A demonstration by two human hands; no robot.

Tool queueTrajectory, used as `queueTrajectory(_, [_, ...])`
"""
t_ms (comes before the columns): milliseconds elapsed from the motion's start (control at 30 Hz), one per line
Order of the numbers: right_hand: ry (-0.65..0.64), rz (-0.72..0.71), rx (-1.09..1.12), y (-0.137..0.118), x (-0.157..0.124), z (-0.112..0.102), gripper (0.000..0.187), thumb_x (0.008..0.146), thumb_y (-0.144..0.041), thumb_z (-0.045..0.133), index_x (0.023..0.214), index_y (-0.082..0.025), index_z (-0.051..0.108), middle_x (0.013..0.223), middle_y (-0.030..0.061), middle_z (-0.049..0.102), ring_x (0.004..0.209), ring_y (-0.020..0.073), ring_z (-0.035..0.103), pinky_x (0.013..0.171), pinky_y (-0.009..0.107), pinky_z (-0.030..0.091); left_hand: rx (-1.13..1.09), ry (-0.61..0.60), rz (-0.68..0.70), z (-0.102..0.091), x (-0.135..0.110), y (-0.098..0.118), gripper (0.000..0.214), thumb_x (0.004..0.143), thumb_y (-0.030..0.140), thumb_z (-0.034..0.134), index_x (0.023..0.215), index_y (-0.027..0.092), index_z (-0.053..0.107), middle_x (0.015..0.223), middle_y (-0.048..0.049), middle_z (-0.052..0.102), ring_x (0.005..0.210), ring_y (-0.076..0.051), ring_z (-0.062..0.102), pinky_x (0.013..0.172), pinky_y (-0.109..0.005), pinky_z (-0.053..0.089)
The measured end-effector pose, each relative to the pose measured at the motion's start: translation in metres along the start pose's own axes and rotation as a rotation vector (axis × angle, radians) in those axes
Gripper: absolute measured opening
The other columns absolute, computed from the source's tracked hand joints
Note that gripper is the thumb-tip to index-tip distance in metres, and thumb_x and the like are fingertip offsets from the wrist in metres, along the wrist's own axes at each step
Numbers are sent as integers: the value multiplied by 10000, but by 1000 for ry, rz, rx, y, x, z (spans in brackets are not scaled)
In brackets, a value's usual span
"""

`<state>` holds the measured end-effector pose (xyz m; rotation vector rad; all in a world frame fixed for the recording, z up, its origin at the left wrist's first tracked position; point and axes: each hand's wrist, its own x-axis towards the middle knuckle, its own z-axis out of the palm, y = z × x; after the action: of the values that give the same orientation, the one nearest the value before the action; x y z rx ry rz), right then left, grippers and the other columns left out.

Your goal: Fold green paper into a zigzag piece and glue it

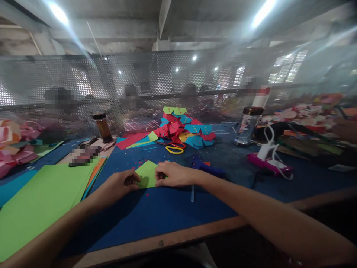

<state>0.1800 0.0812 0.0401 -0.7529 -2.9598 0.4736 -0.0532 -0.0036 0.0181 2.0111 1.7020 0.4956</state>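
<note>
A small piece of green paper [147, 178], its top edge coming to a point, lies on the blue table mat in front of me. My left hand [122, 183] has its fingers curled, with thumb and fingertips at the paper's left edge. At the opposite edge, my right hand [174, 174] pinches the paper between thumb and bent fingers. Just beyond are scissors [175, 149] with red and yellow handles. A blue glue gun [208, 167] lies past my right wrist, partly hidden by it. A clear glue stick [192, 194] rests nearer to me.
Large green sheets [47, 193] cover the left side. Folded dotted paper pieces [173, 128] are heaped at the back by a perforated screen [150, 82]. A dark-liquid bottle [103, 128], a clear bottle [248, 126] and a magenta-and-white device [269, 163] stand around. The table edge [167, 242] runs nearest me.
</note>
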Motion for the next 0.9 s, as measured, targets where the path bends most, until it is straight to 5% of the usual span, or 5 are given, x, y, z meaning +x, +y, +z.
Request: queueTrajectory(900, [-10, 2, 5, 3, 1, 0, 222, 858, -416, 657, 891, -197, 657, 937, 40, 670, 922, 217, 582, 748, 300, 389, 21, -10, -33, -7, 0, -9, 199, 751, 388, 613, 762, 191, 643, 688, 7, 644, 681, -174, 583, 612, -246, 392])
